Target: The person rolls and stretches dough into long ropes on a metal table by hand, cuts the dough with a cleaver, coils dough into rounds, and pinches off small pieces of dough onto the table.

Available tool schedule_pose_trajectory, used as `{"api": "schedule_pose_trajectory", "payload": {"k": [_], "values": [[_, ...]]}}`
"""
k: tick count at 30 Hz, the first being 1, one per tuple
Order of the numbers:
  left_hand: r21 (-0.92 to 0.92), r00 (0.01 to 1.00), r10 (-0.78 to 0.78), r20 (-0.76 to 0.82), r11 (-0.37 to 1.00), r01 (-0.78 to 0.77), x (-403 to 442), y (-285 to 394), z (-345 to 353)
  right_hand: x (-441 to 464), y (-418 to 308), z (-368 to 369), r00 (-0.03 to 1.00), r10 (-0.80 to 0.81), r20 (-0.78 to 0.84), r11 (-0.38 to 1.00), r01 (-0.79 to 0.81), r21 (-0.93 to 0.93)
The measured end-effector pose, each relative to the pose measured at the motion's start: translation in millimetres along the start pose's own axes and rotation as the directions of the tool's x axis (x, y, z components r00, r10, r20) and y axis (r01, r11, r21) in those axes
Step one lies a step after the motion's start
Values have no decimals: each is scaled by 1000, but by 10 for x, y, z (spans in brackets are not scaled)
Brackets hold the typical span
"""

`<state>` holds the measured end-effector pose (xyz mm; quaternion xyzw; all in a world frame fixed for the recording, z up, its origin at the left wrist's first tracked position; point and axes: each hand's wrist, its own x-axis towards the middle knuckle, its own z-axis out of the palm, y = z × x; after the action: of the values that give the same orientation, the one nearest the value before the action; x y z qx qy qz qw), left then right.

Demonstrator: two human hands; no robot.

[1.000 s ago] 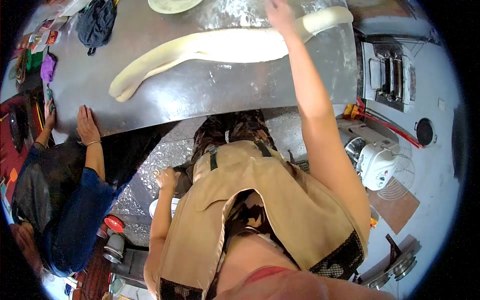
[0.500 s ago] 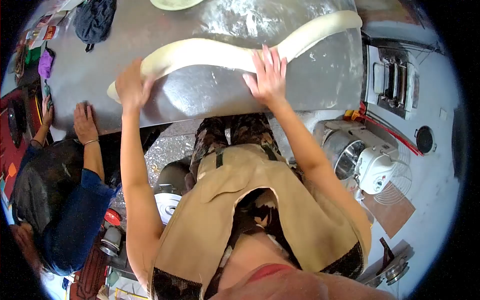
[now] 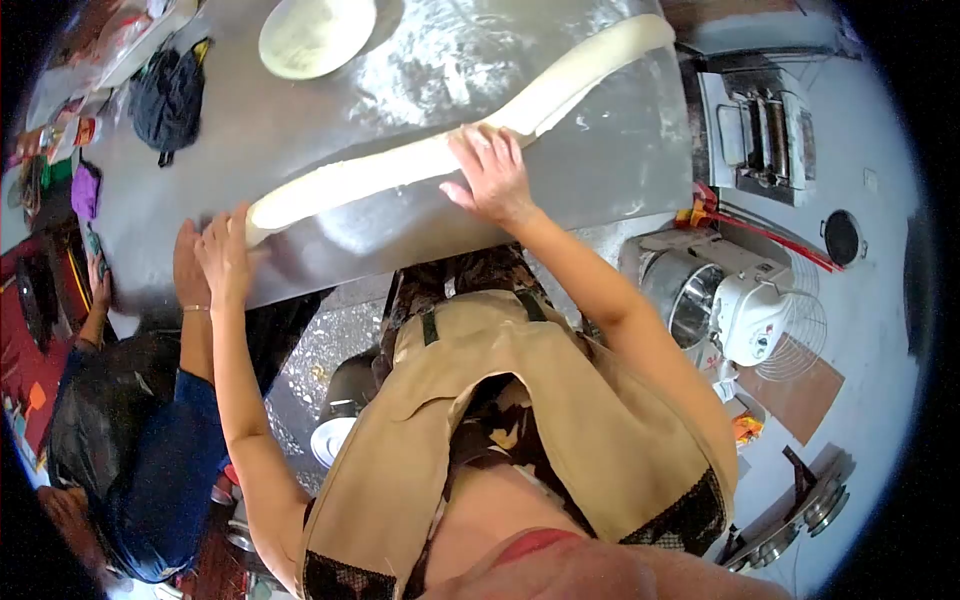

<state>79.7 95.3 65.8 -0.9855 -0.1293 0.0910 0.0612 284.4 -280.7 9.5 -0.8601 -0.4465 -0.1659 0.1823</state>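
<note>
A long, pale rope of dough (image 3: 365, 178) lies at a slant across the metal table, its far end bending up to the right. At the near left end, my left hand (image 3: 225, 258) has its fingers curled over the dough tip, which is partly hidden. My right hand (image 3: 492, 178) rests on the middle of the rope, fingers laid over its top and thumb apart, not wrapped around it. Right beside my left hand is a co-worker's hand (image 3: 189, 268), partly covered by mine; whether it touches the dough I cannot tell.
Flour dusts the metal table (image 3: 330, 250) behind the rope. A pale round bowl (image 3: 317, 38) and a dark cloth bag (image 3: 168, 100) sit toward the back left. A mixer (image 3: 745, 320) stands at my right. The co-worker's dark blue sleeve (image 3: 165, 470) is close on my left.
The dough's left stretch has straightened and its left end has shifted toward me. My left hand moved down-left; my right fingers have bent more. The co-worker's hand came up beside my left hand.
</note>
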Motion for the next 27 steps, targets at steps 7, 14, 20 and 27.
{"api": "schedule_pose_trajectory", "payload": {"k": [7, 14, 20, 27], "values": [[-526, 918, -66, -391, 835, -164, 1702, 2229, -352, 1015, 1672, 195, 974, 208, 85, 977, -210, 15], [-344, 973, -8, -232, 936, -75, 335, 3760, 66, -413, 1973, -508, 947, 141, 289, 988, -154, 20], [-188, 960, -104, -261, 981, 55, 941, 3568, 184, 113, 2262, -209, 982, -7, 189, 986, -25, 166], [-28, 975, -135, -178, 991, 132, 1251, 2894, -279, 766, 2436, -295, 854, -49, 517, 981, -57, 186]]}}
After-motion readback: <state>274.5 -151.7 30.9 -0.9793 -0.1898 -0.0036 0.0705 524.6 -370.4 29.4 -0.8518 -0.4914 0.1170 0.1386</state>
